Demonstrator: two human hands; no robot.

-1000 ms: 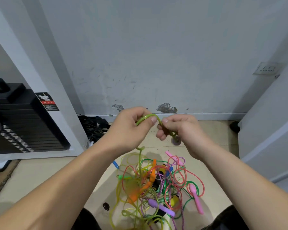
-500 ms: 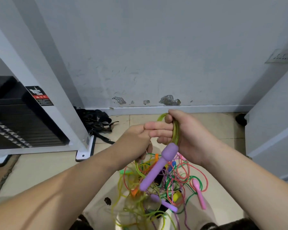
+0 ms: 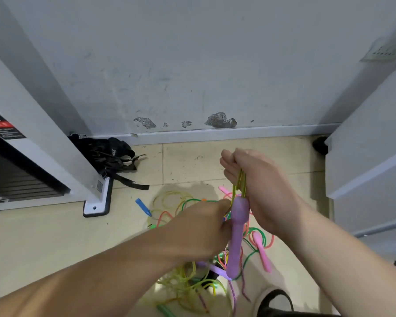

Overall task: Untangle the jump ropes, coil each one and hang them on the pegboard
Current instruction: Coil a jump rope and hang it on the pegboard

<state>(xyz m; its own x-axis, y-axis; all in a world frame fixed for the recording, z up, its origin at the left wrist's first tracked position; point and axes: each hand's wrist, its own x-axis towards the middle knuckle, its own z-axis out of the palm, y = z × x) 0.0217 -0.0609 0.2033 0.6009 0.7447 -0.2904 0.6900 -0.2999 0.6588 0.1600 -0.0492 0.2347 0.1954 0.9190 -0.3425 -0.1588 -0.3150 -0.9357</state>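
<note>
My right hand (image 3: pixel 252 179) is raised over the floor and grips several loops of a yellow-green jump rope (image 3: pixel 240 183). That rope's purple handle (image 3: pixel 237 234) hangs straight down from the loops. My left hand (image 3: pixel 199 227) is lower and to the left, its fingers curled at the rope beside the handle; the fingertips are hidden and blurred. Below both hands lies the tangled pile of jump ropes (image 3: pixel 181 205) in yellow, green, pink and orange, with a pink handle (image 3: pixel 262 255), a blue handle (image 3: pixel 143 207) and a second purple handle (image 3: pixel 213 268).
Black straps (image 3: pixel 111 156) lie by the wall at the left. A weight machine's white frame (image 3: pixel 44 133) and foot plate (image 3: pixel 96 203) stand at the left. A white cabinet (image 3: pixel 370 156) closes the right side. Tiled floor (image 3: pixel 44 236) lies to the left of the pile.
My right hand gathered the yellow-green rope into loops and the purple handle came up out of the pile. My left hand dropped lower along the rope. The view tilted down.
</note>
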